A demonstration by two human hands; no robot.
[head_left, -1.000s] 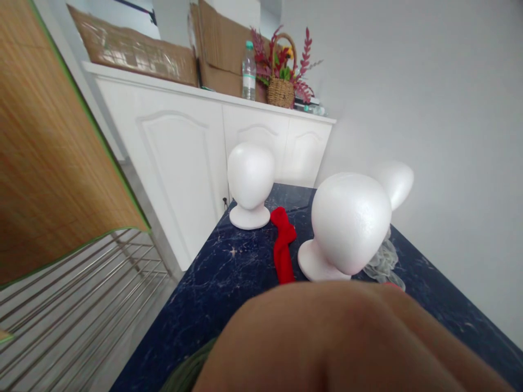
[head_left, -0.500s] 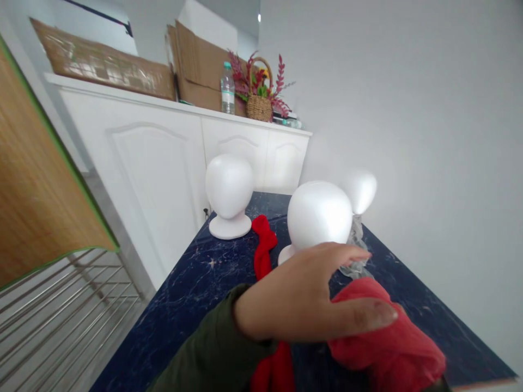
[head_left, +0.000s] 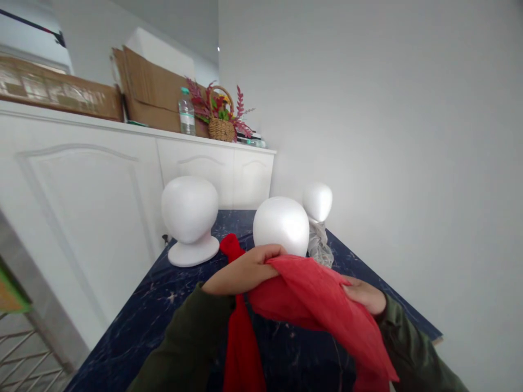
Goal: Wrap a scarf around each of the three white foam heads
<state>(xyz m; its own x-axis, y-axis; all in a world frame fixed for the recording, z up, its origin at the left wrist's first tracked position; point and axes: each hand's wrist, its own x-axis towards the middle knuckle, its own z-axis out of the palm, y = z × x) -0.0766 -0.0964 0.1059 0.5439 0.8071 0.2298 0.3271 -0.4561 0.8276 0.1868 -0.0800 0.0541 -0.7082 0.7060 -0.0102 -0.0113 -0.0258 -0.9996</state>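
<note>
My left hand (head_left: 241, 270) grips the top edge of a light red cloth (head_left: 322, 305) and holds it above a dark blue marbled table (head_left: 163, 305). My right hand (head_left: 365, 294) holds the same cloth at its right side, partly hidden under the fabric. A darker red cloth (head_left: 241, 337) lies in a long strip on the table below my left wrist. Right behind the held cloth stands a white foam head (head_left: 281, 224). A second foam head (head_left: 188, 218) stands to the left, and a third (head_left: 317, 200) further back with a grey mesh cloth (head_left: 319, 247) at its base.
White cabinets (head_left: 102, 185) run along the left, carrying cardboard (head_left: 151, 92), a water bottle (head_left: 187, 111) and a wicker basket of flowers (head_left: 220, 117). A plain white wall is at the right. A wire rack (head_left: 24, 359) shows at the lower left corner.
The view swung right and pulled back. My left hand went from resting on the light red cloth to gripping and raising it, and my right hand came into view holding its other side.
</note>
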